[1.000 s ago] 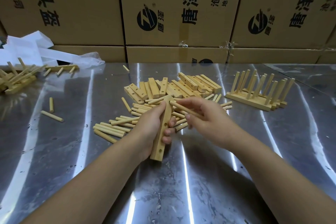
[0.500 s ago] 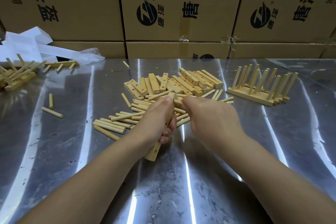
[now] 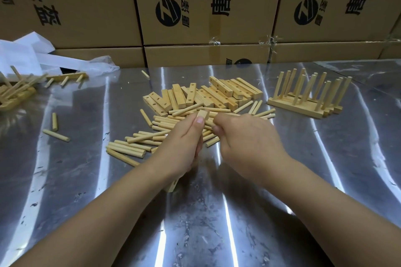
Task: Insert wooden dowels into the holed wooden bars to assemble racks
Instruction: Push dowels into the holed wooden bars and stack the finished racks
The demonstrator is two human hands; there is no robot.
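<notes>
Nearest, both forearms reach in over the shiny metal table (image 3: 217, 234). The left hand (image 3: 184, 138) grips a holed wooden bar (image 3: 203, 113), fingers curled round it and thumb laid up along its side. Only the bar's far end above the thumbnail and its near corner under the wrist show. A second ago the bar lay slanted in that hand with its holes facing the camera; now the hand covers nearly all of it. The right hand (image 3: 245, 136) was then pinching a dowel with its tip at the bar's far end. Now it sits closer, just beside the left hand, fingers curled inward, and I cannot tell what they hold.

Under and behind the hands lie loose dowels (image 3: 130, 147), and beyond them a heap of holed bars (image 3: 225, 93). To the right stand finished racks (image 3: 303, 102), their dowels upright. Two stray dowels (image 3: 56, 135) lie to the left. Farther left, at the edge, a heap of assembled pieces (image 3: 15, 93) sits beside crumpled white plastic (image 3: 23, 54).

At the back, cardboard boxes (image 3: 91, 6) are stacked. The middle and right ones carry a round dark logo (image 3: 168, 12) with a Z shape and, turned sideways, 唐泽; the middle one also reads 沧州 and 地址.
</notes>
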